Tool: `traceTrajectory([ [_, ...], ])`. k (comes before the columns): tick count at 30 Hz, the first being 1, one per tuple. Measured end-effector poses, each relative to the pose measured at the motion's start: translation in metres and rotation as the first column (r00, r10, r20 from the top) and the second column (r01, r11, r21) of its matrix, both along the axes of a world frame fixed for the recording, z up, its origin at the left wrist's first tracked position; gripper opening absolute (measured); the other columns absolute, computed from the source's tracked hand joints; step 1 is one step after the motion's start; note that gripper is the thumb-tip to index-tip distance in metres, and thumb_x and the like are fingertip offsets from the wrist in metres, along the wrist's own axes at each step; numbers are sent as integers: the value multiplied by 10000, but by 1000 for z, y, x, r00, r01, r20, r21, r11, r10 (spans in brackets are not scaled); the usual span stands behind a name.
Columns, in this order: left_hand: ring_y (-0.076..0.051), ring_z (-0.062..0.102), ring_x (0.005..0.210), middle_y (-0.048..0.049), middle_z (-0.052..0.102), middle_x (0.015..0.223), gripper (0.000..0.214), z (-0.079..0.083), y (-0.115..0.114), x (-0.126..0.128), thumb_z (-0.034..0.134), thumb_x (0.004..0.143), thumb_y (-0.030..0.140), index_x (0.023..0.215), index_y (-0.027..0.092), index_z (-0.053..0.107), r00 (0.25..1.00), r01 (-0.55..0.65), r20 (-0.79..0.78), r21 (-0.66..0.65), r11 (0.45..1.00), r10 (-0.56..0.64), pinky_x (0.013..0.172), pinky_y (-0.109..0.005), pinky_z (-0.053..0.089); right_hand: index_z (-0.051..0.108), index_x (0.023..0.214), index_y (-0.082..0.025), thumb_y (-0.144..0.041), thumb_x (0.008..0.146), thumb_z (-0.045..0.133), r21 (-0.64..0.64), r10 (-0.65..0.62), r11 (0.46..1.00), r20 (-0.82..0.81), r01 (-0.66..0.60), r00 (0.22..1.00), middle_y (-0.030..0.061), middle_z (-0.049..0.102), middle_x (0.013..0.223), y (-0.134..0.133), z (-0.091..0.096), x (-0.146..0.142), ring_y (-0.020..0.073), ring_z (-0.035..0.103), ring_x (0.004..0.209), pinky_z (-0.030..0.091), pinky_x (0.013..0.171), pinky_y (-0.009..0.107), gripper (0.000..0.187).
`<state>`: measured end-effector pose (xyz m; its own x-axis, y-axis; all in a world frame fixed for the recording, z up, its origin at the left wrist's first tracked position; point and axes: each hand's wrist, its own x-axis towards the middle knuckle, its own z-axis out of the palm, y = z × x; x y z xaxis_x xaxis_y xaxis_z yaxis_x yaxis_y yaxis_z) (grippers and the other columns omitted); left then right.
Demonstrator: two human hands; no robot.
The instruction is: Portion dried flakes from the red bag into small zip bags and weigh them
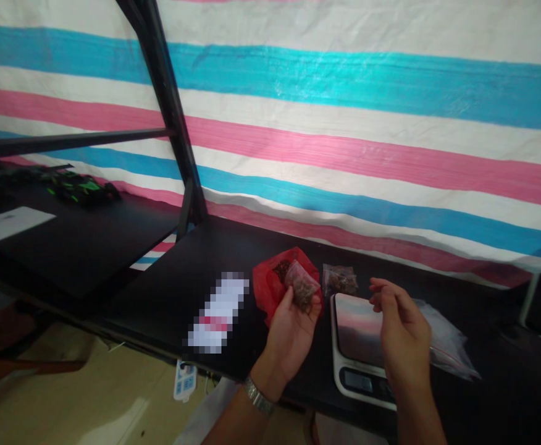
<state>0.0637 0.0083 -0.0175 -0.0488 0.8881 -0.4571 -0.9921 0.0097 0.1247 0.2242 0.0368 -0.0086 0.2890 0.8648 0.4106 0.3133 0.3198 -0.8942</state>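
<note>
The left hand (293, 334) gripped a small bag (303, 289), probably best kept upright, while the curled right hand (406, 337), hold unclear, hung by the scale (356, 330).

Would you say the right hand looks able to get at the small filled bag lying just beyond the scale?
Probably yes: the right hand seems to hold nothing and is by the scale, with nothing visible blocking its way to the small filled bag.

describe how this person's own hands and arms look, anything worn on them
The left hand and right hand are ungloved, with no sleeves on the visible forearms. A silvery metal-link wristband is worn on the left; none shows on the right.
</note>
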Motion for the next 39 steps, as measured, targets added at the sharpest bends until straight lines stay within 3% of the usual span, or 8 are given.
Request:
traceTrajectory([
  [18,-126,708,620,-78,755,792,358,6,-4,-6,412,1119,169,910,99,694,995,29,-97,-36,999,-33,632,-231,623,799,1013,-205,-544,930,645,-16,-34,999,-35,33,999,74,744,990,-1,2,12,187,611,785,489,730,327,381],
  [23,-136,703,618,-51,753,818,225,-6,-1,-4,469,1094,200,1000,138,663,944,-22,-329,56,998,39,638,-260,605,796,1012,-202,-566,928,642,-27,-43,999,-32,42,999,73,742,975,-2,2,16,191,617,788,493,732,331,404],
  [25,-153,687,596,-25,739,788,156,-16,-2,-1,583,1055,316,1023,174,641,856,31,-515,141,989,47,604,-270,574,799,1004,-207,-568,930,643,-26,-30,999,-20,29,999,72,745,964,-3,2,15,195,623,790,501,743,338,401],
  [27,-158,659,592,-1,701,737,270,-24,-4,2,649,1010,461,1053,194,643,703,136,-710,196,971,44,595,-265,540,808,1003,-214,-563,931,646,-30,13,999,6,-13,1000,69,751,947,-3,3,13,204,635,799,515,766,350,392],
  [30,-170,659,727,-25,704,859,316,-31,-9,5,571,1051,484,1144,202,678,338,254,-933,222,941,128,719,-293,555,816,1088,-227,-559,929,655,-73,127,989,35,-125,991,76,775,965,-3,2,8,224,672,838,537,802,368,402],
  [33,-220,692,1016,-87,732,1125,307,-32,-13,6,472,1100,370,1277,213,667,33,396,-971,232,888,238,951,-359,554,810,1145,-237,-550,920,682,-126,225,968,42,-218,974,91,800,1059,-4,-2,4,245,710,909,551,821,374,406],
  [36,-246,675,1202,-114,712,1304,333,-32,-15,8,436,1103,293,1363,225,633,-88,499,-946,229,836,312,1093,-407,514,825,1015,-232,-528,914,707,-124,250,962,40,-244,967,85,805,1011,-6,-4,6,246,721,909,554,832,370,335],
  [39,-253,654,1294,-127,654,1441,426,-34,-15,12,409,1106,269,1508,244,548,-172,524,-920,216,824,351,1125,-415,512,835,975,-241,-485,927,719,-109,295,951,52,-288,954,69,803,969,-8,-3,15,236,723,901,553,833,359,274],
])
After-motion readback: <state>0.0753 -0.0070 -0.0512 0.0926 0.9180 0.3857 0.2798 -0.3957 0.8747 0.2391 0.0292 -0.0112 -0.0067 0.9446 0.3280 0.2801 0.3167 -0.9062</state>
